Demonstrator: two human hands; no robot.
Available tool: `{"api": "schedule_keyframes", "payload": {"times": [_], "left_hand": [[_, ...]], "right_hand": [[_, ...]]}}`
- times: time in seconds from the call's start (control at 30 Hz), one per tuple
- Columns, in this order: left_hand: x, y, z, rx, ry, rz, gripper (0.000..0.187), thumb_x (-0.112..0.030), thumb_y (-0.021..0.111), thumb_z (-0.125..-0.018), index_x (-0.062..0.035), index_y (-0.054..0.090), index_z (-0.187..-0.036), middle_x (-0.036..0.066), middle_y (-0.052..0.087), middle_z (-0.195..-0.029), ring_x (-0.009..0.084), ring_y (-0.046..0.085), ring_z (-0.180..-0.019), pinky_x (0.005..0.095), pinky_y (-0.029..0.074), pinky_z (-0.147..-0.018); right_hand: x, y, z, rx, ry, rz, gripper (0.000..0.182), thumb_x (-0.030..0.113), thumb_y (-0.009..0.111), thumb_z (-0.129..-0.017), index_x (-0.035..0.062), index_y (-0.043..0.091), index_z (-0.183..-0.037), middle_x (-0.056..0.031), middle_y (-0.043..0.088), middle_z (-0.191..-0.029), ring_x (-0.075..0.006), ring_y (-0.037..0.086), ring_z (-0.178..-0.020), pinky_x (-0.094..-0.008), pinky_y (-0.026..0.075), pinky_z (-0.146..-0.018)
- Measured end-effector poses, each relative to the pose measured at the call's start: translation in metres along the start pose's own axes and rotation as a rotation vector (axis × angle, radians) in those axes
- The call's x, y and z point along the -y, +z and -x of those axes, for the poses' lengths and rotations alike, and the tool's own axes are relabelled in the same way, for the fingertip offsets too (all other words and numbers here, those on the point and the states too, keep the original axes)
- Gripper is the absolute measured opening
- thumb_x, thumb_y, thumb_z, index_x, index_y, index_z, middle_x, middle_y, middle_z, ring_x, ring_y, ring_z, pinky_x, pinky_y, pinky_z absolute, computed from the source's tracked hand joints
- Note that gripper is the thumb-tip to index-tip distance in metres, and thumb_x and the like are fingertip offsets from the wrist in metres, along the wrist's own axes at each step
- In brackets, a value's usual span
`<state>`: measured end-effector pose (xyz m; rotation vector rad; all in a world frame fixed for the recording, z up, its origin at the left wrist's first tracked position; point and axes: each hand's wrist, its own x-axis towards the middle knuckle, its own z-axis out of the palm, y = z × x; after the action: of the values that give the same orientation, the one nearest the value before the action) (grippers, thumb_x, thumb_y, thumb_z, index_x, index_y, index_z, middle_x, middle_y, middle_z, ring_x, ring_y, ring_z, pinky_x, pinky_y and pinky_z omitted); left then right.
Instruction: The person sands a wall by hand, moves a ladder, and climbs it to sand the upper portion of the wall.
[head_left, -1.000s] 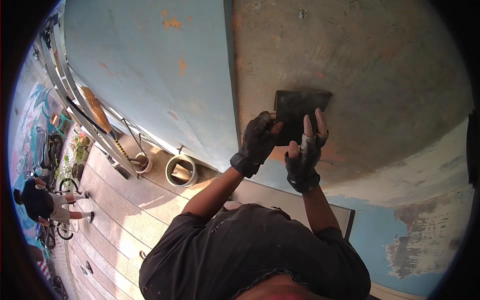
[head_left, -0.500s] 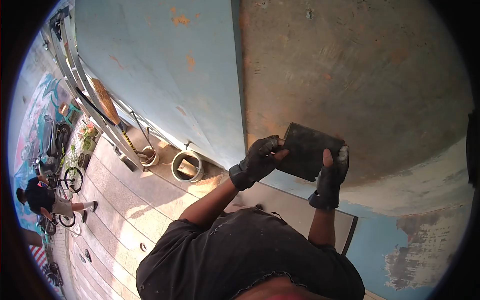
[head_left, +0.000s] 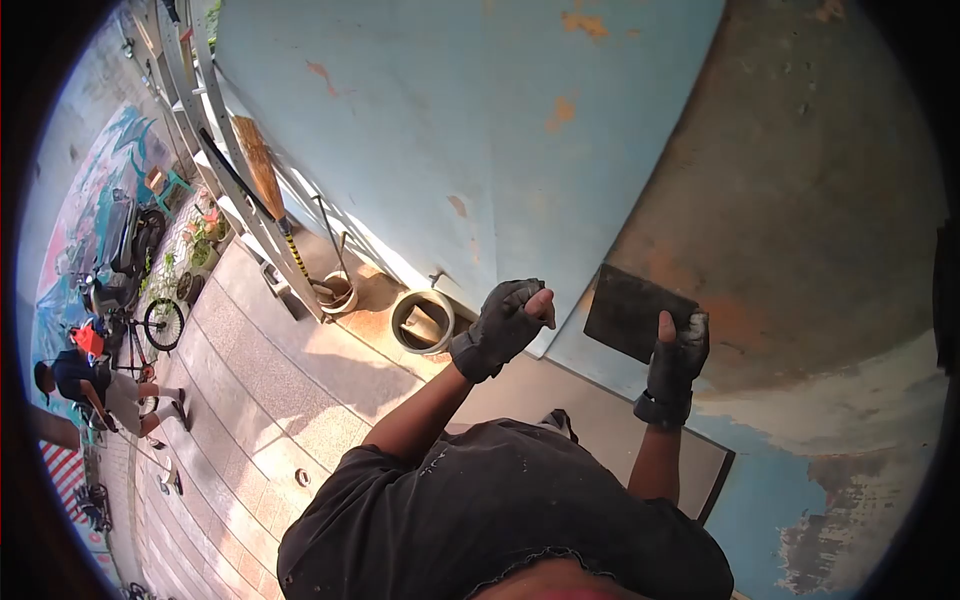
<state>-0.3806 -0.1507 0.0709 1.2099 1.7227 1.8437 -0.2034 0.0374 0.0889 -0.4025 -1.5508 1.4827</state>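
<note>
My right hand (head_left: 678, 365), in a dark fingerless glove, grips the right edge of a dark, flat rectangular sheet (head_left: 630, 312). My thumb lies along its near face, and the other fingers are mostly hidden behind it. Left of the sheet and apart from it is my left hand (head_left: 500, 332), gloved the same way. Its fingers are curled closed with the thumb against them, and nothing shows in them. Behind the sheet rises a brownish-grey, rough wall (head_left: 780, 190).
A pale blue wall (head_left: 420, 150) with chipped paint meets the rough wall. At its foot stand a round bucket (head_left: 448, 338), a smaller pot (head_left: 340, 292), a broom (head_left: 260, 165) and a ladder (head_left: 222, 130). Farther left are a person (head_left: 75, 375), a bicycle (head_left: 163, 325) and a motorbike (head_left: 140, 235).
My left hand has let go of the sheet's left edge and drawn away from it. The right hand keeps its hold. My view has swung left, and the person at far left has shifted posture.
</note>
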Motion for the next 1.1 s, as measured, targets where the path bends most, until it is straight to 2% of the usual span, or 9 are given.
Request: {"api": "schedule_keyframes", "payload": {"times": [0.17, 0.27, 0.3, 0.63, 0.7, 0.77, 0.9, 1.0, 1.1], "left_hand": [[-0.015, -0.106, 0.067, -0.19, -0.138, -0.063, 0.035, -0.022, 0.055, -0.104, 0.0001, 0.07, -0.082, 0.002, 0.058, -0.068, 0.0106, 0.053, -0.062, 0.0285, 0.043, -0.06], [-0.003, -0.17, 0.103, -0.332, -0.045, -0.165, 0.022, -0.017, 0.058, -0.103, -0.0021, 0.074, -0.104, -0.003, 0.059, -0.071, 0.005, 0.053, -0.064, 0.0226, 0.044, -0.06], [-0.017, -0.195, 0.117, -0.329, -0.243, -0.067, 0.021, -0.014, 0.056, -0.103, -0.002, 0.071, -0.111, -0.002, 0.061, -0.075, 0.0048, 0.055, -0.067, 0.0213, 0.046, -0.062], [-0.018, -0.324, 0.187, -0.408, -0.167, 0.056, 0.019, -0.005, 0.058, -0.101, 0.0001, 0.066, -0.117, 0.006, 0.068, -0.095, 0.0124, 0.066, -0.086, 0.0272, 0.053, -0.08], [-0.009, -0.338, 0.181, -0.472, -0.147, -0.11, 0.023, -0.009, 0.062, -0.099, -0.0016, 0.064, -0.121, 0.004, 0.07, -0.096, 0.008, 0.063, -0.085, 0.0244, 0.052, -0.075], [0.001, -0.353, 0.167, -0.438, -0.069, -0.054, 0.037, -0.008, 0.066, -0.095, -0.0038, 0.058, -0.132, 0.007, 0.067, -0.118, 0.0148, 0.066, -0.099, 0.0286, 0.055, -0.083], [0.005, -0.386, 0.136, -0.286, -0.183, 0.1, 0.059, -0.009, 0.069, -0.093, -0.0057, 0.043, -0.146, 0.009, 0.058, -0.134, 0.018, 0.058, -0.118, 0.033, 0.054, -0.092], [0.015, -0.418, 0.121, -0.229, -0.09, 0.31, 0.047, -0.01, 0.067, -0.096, -0.0027, 0.052, -0.139, 0.008, 0.062, -0.126, 0.0138, 0.06, -0.111, 0.0302, 0.054, -0.089], [0.02, -0.462, 0.11, -0.139, -0.175, 0.109, 0.03, -0.013, 0.065, -0.098, -0.0005, 0.063, -0.125, 0.004, 0.067, -0.11, 0.0094, 0.062, -0.097, 0.0259, 0.053, -0.083]], "right_hand": [[-0.013, 0.099, 0.041, 0.059, 0.008, 0.076, 0.026, 0.016, 0.07, -0.093, 0.0031, 0.06, -0.113, -0.0005, 0.064, -0.104, -0.009, 0.057, -0.095, -0.0271, 0.047, -0.089], [-0.035, 0.161, 0.065, 0.135, 0.028, 0.009, 0.03, 0.016, 0.069, -0.094, 0.0012, 0.058, -0.119, -0.0024, 0.063, -0.107, -0.0106, 0.057, -0.098, -0.0282, 0.047, -0.092], [-0.041, 0.186, 0.073, 0.18, 0.022, -0.021, 0.032, 0.014, 0.067, -0.095, 0.0001, 0.057, -0.123, -0.0036, 0.064, -0.11, -0.0114, 0.058, -0.1, -0.0287, 0.047, -0.093], [-0.039, 0.356, 0.11, 0.339, 0.11, -0.132, 0.023, 0.011, 0.066, -0.095, 0.0026, 0.059, -0.116, -0.0028, 0.064, -0.109, -0.01, 0.057, -0.099, -0.0279, 0.047, -0.091], [-0.042, 0.376, 0.107, 0.337, 0.101, -0.148, 0.022, 0.009, 0.066, -0.095, 0.0027, 0.059, -0.115, -0.0029, 0.064, -0.109, -0.01, 0.058, -0.099, -0.028, 0.047, -0.092], [-0.048, 0.392, 0.104, 0.36, 0.15, -0.175, 0.022, 0.008, 0.065, -0.096, 0.0031, 0.058, -0.116, -0.0026, 0.065, -0.109, -0.0093, 0.059, -0.099, -0.0272, 0.048, -0.091], [-0.047, 0.432, 0.097, 0.353, 0.179, -0.147, 0.023, 0.01, 0.065, -0.097, 0.0022, 0.059, -0.117, -0.0031, 0.065, -0.107, -0.0095, 0.059, -0.098, -0.0273, 0.049, -0.091], [-0.048, 0.47, 0.094, 0.408, 0.222, -0.13, 0.023, 0.009, 0.065, -0.096, 0.0024, 0.059, -0.117, -0.004, 0.066, -0.107, -0.0095, 0.06, -0.096, -0.0273, 0.051, -0.087], [-0.048, 0.514, 0.093, 0.424, 0.25, -0.24, 0.025, 0.009, 0.065, -0.096, 0.0019, 0.058, -0.119, -0.0043, 0.066, -0.108, -0.0099, 0.061, -0.097, -0.0273, 0.051, -0.089]]}}
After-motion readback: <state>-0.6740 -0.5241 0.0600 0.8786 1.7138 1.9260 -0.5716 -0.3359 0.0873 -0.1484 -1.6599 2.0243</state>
